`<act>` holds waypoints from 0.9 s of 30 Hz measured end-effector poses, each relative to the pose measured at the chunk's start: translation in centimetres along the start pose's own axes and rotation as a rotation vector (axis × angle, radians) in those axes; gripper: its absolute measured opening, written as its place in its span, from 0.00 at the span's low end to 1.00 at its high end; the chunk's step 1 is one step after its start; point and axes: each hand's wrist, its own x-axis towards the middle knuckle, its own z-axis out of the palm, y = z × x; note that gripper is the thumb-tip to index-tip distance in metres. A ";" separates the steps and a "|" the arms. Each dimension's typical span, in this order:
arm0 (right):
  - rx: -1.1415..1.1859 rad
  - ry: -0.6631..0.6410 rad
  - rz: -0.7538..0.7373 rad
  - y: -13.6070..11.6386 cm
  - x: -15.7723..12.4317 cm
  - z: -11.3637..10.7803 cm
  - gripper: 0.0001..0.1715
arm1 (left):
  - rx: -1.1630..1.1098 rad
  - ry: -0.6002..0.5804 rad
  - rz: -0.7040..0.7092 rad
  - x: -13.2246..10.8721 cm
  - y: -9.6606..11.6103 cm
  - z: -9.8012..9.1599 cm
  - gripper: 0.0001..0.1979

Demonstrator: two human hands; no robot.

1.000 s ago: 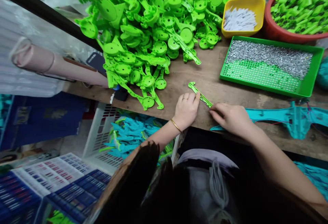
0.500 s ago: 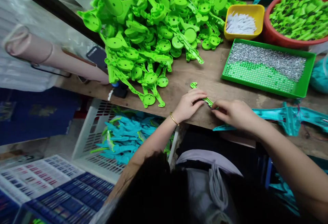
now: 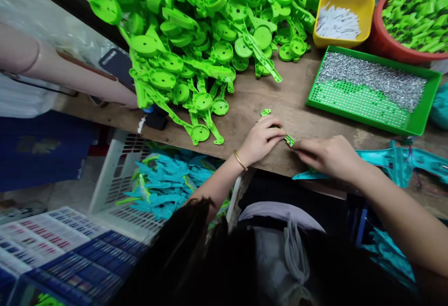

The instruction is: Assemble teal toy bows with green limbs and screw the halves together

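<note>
A narrow lime-green plastic part [image 3: 289, 140] lies on the wooden table near its front edge. My left hand [image 3: 263, 139], with a gold bangle at the wrist, is closed over the part's middle, so much of it is hidden; its hooked far end sticks out beyond the fingers. At the part's near end, my right hand [image 3: 324, 154] is in a pinch. Whatever sits between those fingertips is too small to make out. Just behind the right hand lies a large turquoise plastic piece [image 3: 401, 162], partly covered by the hand and forearm.
A big heap of lime-green plastic parts [image 3: 224, 52] covers the back left. At right stand a green tray [image 3: 367, 119] of small metal pieces, a yellow bowl [image 3: 338, 41] of white strips and a red tub [image 3: 392, 47]. A white crate [image 3: 108, 189] of turquoise parts sits below.
The view has shifted slightly. My left fingers have curled more over the green part, and my right hand still pinches at its near end.
</note>
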 end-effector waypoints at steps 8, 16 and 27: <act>-0.196 0.249 0.050 0.0 0.8 0.2 0.18 | 0.001 -0.034 -0.058 -0.1 0.3 -0.1 0.08; 0.021 0.254 0.258 0.3 0.9 0.5 0.17 | -0.004 0.006 -0.052 -0.2 0.4 0.2 0.08; 0.332 0.208 0.218 0.9 1.4 0.4 0.14 | 0.019 0.004 -0.053 -0.1 0.6 0.2 0.07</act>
